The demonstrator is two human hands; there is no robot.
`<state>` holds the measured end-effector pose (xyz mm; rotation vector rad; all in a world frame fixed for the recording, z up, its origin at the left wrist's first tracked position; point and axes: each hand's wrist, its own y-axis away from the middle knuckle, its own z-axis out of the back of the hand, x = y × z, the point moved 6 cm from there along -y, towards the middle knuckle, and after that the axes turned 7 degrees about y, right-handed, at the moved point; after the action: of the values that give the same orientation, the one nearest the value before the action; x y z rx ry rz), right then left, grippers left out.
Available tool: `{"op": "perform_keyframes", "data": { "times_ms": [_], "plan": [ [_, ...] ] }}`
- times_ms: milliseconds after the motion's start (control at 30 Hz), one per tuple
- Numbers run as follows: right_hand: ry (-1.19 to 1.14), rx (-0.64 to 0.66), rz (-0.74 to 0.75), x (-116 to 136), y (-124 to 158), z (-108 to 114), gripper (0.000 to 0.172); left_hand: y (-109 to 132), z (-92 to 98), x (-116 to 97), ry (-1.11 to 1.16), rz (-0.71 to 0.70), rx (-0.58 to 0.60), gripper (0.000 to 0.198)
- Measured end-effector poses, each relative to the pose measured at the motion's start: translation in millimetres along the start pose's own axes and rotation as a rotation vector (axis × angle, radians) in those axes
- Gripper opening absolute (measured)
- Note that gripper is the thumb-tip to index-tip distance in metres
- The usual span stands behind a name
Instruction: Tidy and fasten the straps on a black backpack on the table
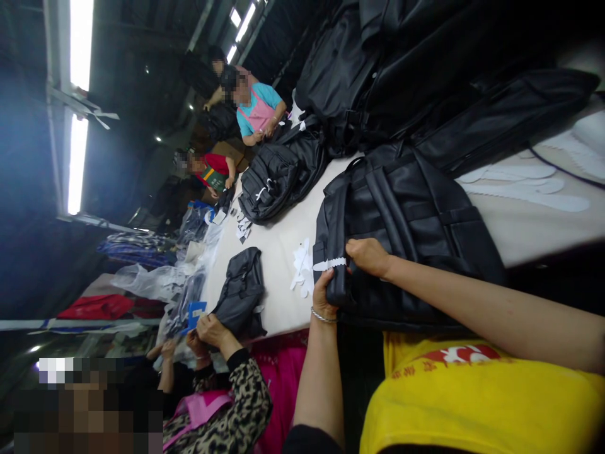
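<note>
Standing by the long work table, I watched a person handling a black backpack [406, 214] that lay flat along the table's near edge, right of centre in the frame. The left hand [326, 296], with a bracelet [324, 315] at its wrist, was clenched on the bag's end, and the right hand [368, 255] grasped the same end just beside it. A white serrated paper strip [331, 264] stuck out from between them. Open cream tabletop [278, 265] lay left of the hands, scattered with white paper cutouts [301, 268]. Beyond that room, a co-worker's hand [210, 331] rested on a small black bag [241, 293] at lower centre. Another backpack [269, 180] sat upper centre, and more black bags [378, 69] crowded the upper right.
</note>
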<state>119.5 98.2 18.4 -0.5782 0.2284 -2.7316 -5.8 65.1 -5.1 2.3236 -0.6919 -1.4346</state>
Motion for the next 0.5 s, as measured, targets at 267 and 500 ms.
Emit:
{"op": "perform_keyframes", "data": {
  "times_ms": [267, 500],
  "plan": [
    [0.006, 0.05, -0.066, -2.7, 2.2, -3.5, 0.029, 8.6, -6.4, -0.7, -0.003, 0.074, 0.052, 0.027],
    [-0.02, 0.202, -0.092, -11.1, 2.4, -13.0, 0.021, 1.6, 6.4, 14.6, -0.252, 0.083, 0.032, 0.037]
  ]
}}
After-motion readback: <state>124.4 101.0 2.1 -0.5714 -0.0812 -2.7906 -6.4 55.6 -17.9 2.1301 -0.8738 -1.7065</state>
